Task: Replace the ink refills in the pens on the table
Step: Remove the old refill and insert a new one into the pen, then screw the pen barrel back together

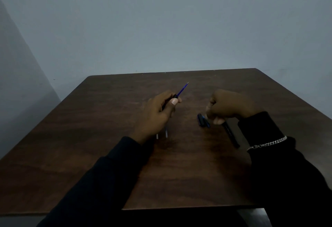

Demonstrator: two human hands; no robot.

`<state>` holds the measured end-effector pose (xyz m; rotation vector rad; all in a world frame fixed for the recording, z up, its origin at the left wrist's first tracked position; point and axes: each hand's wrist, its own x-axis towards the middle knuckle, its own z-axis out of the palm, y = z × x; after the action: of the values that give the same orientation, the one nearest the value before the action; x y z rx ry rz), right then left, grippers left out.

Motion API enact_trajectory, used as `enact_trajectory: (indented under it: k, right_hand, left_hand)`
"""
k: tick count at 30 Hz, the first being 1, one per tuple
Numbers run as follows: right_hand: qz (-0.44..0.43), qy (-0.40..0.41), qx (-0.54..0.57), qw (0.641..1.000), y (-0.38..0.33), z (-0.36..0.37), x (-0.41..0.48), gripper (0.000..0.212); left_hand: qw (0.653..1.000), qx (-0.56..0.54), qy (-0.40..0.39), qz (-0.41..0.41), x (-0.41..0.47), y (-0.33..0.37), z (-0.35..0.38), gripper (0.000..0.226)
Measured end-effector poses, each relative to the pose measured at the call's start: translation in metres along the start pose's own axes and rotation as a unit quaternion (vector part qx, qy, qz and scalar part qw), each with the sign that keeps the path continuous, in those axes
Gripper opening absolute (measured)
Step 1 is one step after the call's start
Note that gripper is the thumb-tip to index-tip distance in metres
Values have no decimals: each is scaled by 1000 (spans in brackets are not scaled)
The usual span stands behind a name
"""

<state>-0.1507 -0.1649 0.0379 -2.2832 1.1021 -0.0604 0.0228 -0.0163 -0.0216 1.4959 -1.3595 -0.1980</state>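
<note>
The left hand (158, 111) gripped a pen barrel (169, 101) with the blue refill (182, 90) sticking out, while the right hand (228, 107), fingers curled, hovered just above a black pen (231, 135) on the table (107, 136).

Our left hand (158, 113) is raised a little above the table (89, 136), fingers curled and thumb pressed forward, gripping a black pen barrel (170, 100) whose blue refill (182, 90) points up and away toward the table's far edge. Our right hand (228, 106) hovers low over the table's right half, loosely fisted, thumb and fingertips drawn together and aimed down; whether it pinches anything we cannot tell. Both forearms wear dark sleeves, and a silver chain bracelet (267, 144) circles our right wrist.
</note>
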Motion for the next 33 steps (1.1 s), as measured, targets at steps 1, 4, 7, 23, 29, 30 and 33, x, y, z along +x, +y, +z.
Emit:
enact_trajectory:
  k: [1,4,7,23,29,30,33]
  right_hand:
    - [6,0,2,1000,0,1,2,13]
    - [24,-3,4,1000,-2,6,4,11]
    - [37,-9,4,999,-3,10,6,12]
    - [36,22,-48,998,-11,17,2,26]
    - [-47,168,157,972,-8,5,0,21]
    - [-81,175,234,953,-9,3,-1,18]
    - [-176,148,441,868,-14,-3,-6,10]
  left_hand:
    - [1000,1,0,0,0,1,0,22]
    - [1000,5,0,-6,-1,3,-1,21]
    - [1000,1,0,-10,-3,5,0,22]
    - [1000,12,3,-10,-3,7,0,22]
    - [1000,15,-2,-3,-3,6,-1,23]
    - [1000,16,-2,-4,-3,6,-1,23]
    - [999,32,-7,3,-1,4,-2,23]
